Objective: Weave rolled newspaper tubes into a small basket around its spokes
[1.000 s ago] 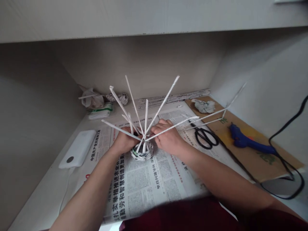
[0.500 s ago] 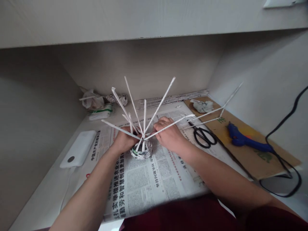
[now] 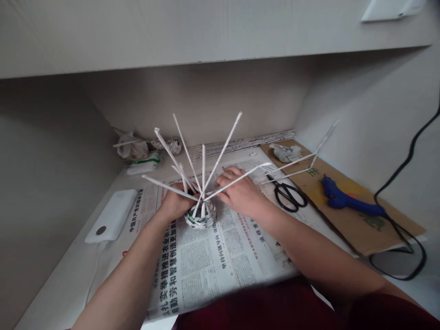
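Note:
A small woven paper basket [image 3: 200, 218] rests on a sheet of newspaper [image 3: 220, 261], with several white rolled-paper sticks [image 3: 227, 136] fanning up and out of it. My left hand [image 3: 177, 201] is closed on the basket's left side, its fingertips partly hidden behind the sticks. At the basket's right, my right hand [image 3: 239, 190] has its fingers curled and pinched around a paper strip by the rim. Two long paper strips [image 3: 292, 163] run off to the right from behind that hand, bent near their far ends.
Black-handled scissors [image 3: 290, 196] lie right of my right hand. A blue glue gun [image 3: 350, 197] with a black cord sits on cardboard [image 3: 338, 220], near a crumpled cloth [image 3: 287, 152]. On the left is a white power bank [image 3: 112, 215]. Paper sticks [image 3: 247, 143] lie along the back wall.
The view has shifted slightly, so everything sits a little further left. My right hand's fingers have moved slightly at the rim; my left hand stays on the basket.

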